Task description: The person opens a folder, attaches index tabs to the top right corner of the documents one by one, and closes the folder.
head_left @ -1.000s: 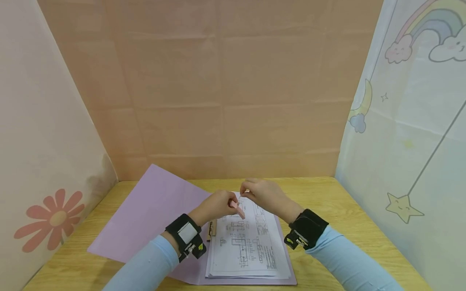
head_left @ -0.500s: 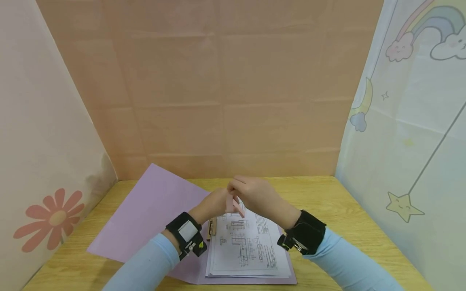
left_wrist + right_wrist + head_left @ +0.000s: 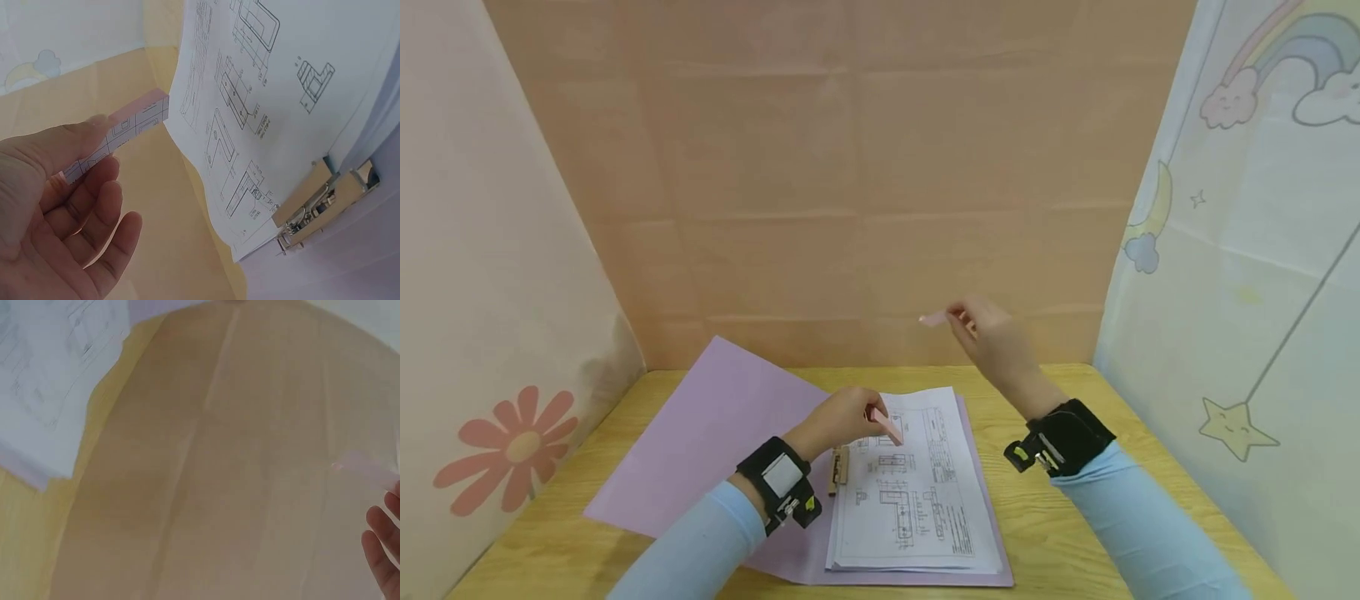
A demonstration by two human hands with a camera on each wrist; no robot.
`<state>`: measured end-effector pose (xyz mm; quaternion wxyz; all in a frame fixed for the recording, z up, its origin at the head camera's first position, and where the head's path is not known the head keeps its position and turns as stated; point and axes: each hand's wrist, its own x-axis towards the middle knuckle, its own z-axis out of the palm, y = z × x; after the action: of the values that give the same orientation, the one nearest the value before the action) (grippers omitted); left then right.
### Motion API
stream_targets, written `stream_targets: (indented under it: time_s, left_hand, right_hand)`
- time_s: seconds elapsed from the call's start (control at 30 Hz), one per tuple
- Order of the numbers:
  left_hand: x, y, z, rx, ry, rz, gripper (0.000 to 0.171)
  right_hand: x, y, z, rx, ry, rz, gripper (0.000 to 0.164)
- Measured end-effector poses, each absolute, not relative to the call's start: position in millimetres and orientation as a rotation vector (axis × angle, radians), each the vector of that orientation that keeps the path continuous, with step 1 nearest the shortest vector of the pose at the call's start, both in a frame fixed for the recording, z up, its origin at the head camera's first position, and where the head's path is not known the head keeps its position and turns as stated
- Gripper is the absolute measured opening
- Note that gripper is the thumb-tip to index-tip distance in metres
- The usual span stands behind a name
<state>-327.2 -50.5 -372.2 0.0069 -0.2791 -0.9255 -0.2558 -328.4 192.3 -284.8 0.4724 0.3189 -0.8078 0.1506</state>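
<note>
My left hand (image 3: 838,417) pinches a narrow pink sticky-note pad (image 3: 887,426) between thumb and index finger, over the upper part of the drawing sheets (image 3: 917,492). In the left wrist view, the pad (image 3: 134,119) shows a pink edge and a face with dark lines; the other fingers curl loosely below it. Raised above the table's far edge, my right hand (image 3: 1000,342) pinches a single thin pink sticky strip (image 3: 934,318) by one end. That strip (image 3: 365,469) looks pale and translucent in the right wrist view. The sheets lie stacked in an open lilac folder (image 3: 715,442).
A metal lever clip (image 3: 838,471) grips the sheets' left edge at the folder's spine. The folder's cover spreads out to the left, tilted up. Beneath is a wooden table (image 3: 1052,517), with a brown backdrop (image 3: 850,208) behind and patterned side panels.
My right hand first came in to the pad at the left hand, then rose up and to the right with a pink strip pulled from it. The left hand has barely moved.
</note>
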Motion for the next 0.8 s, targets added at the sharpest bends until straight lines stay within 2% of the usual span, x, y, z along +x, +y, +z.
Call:
stream_targets:
  time_s: [0.27, 0.57, 0.8]
  left_hand:
    - [-326.4, -52.6, -373.3, -0.836, -2.909, -0.821, 0.019]
    - [-327.0, -52.0, -377.8, -0.857, -2.917, -0.792, 0.018]
    - [-329.0, -40.1, -373.2, -0.869, -3.007, -0.545, 0.015]
  right_hand:
    - [-371.0, 268.2, -320.7, 0.488, -2.111, 0.227, 0.009]
    - [-364.6, 299.4, -357.1, 0.489, -2.291, 0.059, 0.019]
    - [-360.0, 298.6, -361.0, 0.415, -2.421, 0.094, 0.014]
